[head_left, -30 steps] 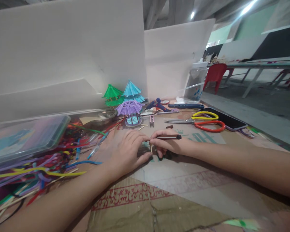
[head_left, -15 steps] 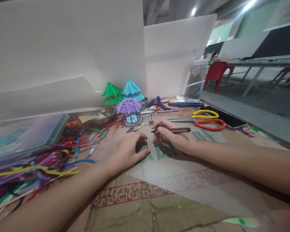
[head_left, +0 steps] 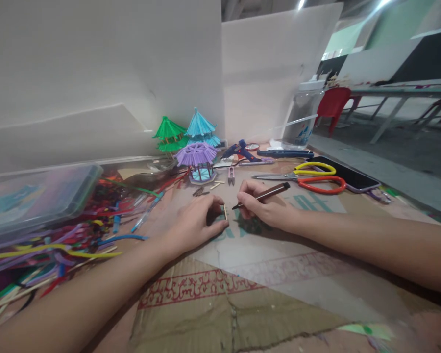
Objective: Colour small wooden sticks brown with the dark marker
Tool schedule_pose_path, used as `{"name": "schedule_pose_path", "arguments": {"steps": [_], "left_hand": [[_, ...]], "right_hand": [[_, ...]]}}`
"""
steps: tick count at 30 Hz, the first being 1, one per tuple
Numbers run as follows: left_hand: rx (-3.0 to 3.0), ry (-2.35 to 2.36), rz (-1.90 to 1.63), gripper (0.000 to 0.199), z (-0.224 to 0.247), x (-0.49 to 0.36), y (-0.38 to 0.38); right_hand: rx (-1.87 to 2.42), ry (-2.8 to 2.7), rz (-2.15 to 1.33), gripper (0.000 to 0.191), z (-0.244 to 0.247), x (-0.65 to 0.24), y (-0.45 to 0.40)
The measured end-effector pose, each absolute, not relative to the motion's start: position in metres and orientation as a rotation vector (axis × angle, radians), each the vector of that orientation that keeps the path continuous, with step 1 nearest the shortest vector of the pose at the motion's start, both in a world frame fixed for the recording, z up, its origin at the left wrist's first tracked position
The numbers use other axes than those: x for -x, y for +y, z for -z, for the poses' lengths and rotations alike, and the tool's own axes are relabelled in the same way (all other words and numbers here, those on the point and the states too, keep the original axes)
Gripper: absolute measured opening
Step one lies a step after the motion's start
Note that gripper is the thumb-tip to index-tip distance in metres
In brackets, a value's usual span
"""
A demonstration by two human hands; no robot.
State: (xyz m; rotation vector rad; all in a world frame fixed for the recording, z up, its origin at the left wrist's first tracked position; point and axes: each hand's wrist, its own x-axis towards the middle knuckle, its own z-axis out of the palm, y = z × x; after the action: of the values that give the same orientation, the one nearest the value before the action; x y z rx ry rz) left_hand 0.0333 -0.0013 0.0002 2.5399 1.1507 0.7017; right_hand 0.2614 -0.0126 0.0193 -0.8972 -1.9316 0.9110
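Observation:
Between the thumb and fingers of my left hand (head_left: 200,218) is a short light wooden stick (head_left: 225,212), held upright in the view just above the cardboard sheet (head_left: 279,264) or on it; I cannot tell which. My right hand (head_left: 262,203) grips a dark brown marker (head_left: 270,193), its black tip pointing left, close to the stick. Beyond my hands, short stick pieces (head_left: 216,185) and small dark pieces (head_left: 200,191) lie near a purple-roofed model pavilion (head_left: 197,156). Green (head_left: 168,132) and blue (head_left: 199,128) roofed ones stand behind it.
Scissors with yellow and red handles (head_left: 320,185), a phone (head_left: 347,174), small snips (head_left: 231,175), a glue gun (head_left: 240,150) and a blue cutter (head_left: 285,154) lie at the back right, near a water bottle (head_left: 302,117). Pipe cleaners (head_left: 69,250) and a plastic box (head_left: 40,193) fill the left.
My right hand has tilted the marker from nearly level to slanted, with its tip lower and near the stick. My left hand keeps its hold. The view has shifted slightly.

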Motion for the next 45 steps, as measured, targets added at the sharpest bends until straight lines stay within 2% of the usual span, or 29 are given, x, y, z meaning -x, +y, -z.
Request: {"name": "schedule_pose_path", "arguments": {"steps": [5,11,17,45], "left_hand": [[-2.544,1.157,-0.696,0.030,-0.001,-0.034,-0.001],[-2.559,1.147,-0.692,0.027,-0.005,-0.035,-0.002],[-2.553,1.135,-0.693,0.024,-0.006,-0.036,-0.003],[-2.621,1.131,-0.670,0.023,-0.001,-0.035,0.000]], "right_hand": [[0.896,-1.947,-0.743,0.026,-0.020,-0.262,-0.012],[0.884,-1.852,-0.947,0.014,-0.012,-0.260,-0.010],[0.965,-1.819,-1.011,0.019,-0.015,-0.258,-0.011],[0.915,-1.896,-1.118,0.013,-0.008,-0.257,-0.007]]}}
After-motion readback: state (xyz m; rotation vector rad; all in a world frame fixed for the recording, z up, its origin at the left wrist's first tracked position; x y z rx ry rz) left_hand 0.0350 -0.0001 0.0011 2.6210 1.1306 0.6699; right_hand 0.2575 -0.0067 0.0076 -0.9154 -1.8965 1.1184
